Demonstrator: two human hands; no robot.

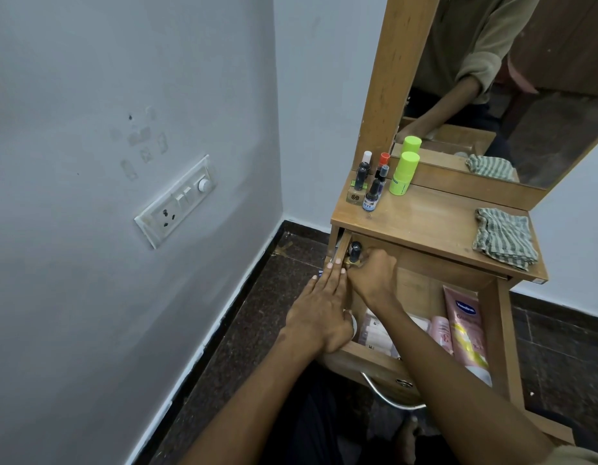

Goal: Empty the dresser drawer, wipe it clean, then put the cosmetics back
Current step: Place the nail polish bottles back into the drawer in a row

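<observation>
A dark-capped bottle [354,252] is gripped by the curled right hand [374,275] in the drawer's [368,362] back-left corner; the left hand [319,312] is laid flat, fingers straight, on the drawer's left wall.

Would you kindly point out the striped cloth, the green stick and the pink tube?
striped cloth [504,238], head view, middle of the folds
green stick [404,174], head view, its body
pink tube [465,327], head view, its front

We see bare left hand [319,308] and bare right hand [374,275], forearms uncovered. Olive-green fabric sleeve cuff [582,456] at right elbow. Dark trousers [311,424] below. No rings or watch visible.
</observation>
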